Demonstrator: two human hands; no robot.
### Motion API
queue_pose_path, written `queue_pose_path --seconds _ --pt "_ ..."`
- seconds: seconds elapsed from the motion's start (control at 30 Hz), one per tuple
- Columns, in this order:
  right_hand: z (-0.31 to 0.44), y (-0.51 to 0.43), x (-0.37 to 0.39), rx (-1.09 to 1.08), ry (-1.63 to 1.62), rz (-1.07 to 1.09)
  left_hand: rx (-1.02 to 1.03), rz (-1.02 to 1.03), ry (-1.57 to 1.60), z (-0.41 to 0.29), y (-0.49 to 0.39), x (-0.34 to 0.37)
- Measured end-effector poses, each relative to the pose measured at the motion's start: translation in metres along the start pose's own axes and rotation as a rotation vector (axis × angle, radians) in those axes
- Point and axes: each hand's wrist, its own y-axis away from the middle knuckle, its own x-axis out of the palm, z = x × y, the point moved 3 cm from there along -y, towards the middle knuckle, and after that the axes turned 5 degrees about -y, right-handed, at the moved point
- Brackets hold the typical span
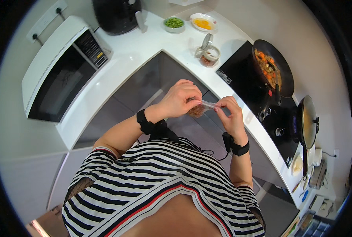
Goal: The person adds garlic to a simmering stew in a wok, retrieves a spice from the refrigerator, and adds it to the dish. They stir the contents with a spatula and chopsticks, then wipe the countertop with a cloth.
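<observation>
Between my two hands, in front of the counter edge, is a small clear plastic bag point(196, 110) with reddish-brown dried bits in it. My left hand point(180, 99) pinches the bag's top on one side, thumb and fingers together. Thumb and fingertips of my right hand point(230, 114) grip the other end of the top strip, which is stretched between them. Whether the bag's mouth is sealed cannot be made out. Beyond my hands, a glass jar point(209, 58) with its hinged lid point(207, 41) raised stands on the white counter, some reddish bits at its bottom.
A wok point(287, 68) of cooked food with orange pieces and a lidded pan point(308, 121) sit on the black hob point(238, 68). Behind the jar are a bowl of chopped greens point(174, 23) and a dish of eggs point(203, 23). A microwave point(63, 71) stands left.
</observation>
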Motion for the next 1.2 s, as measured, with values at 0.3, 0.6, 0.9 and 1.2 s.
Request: queue_pose_path --seconds 0.3,0.6,0.9,1.2 --pt "0.045 0.015 0.053 -0.180 -0.163 0.118 -0.119 -0.052 -0.130 -0.044 0.078 -0.045" --pt "0.097 0.010 0.111 -0.252 -0.162 0.157 -0.118 -0.092 -0.139 -0.058 0.132 -0.096" --pt "0.164 0.006 0.221 -0.313 -0.247 0.227 -0.150 -0.171 -0.229 -0.068 0.226 -0.181" --pt "0.232 0.033 0.303 -0.328 -0.195 0.323 -0.164 -0.183 -0.215 -0.080 0.309 -0.226"
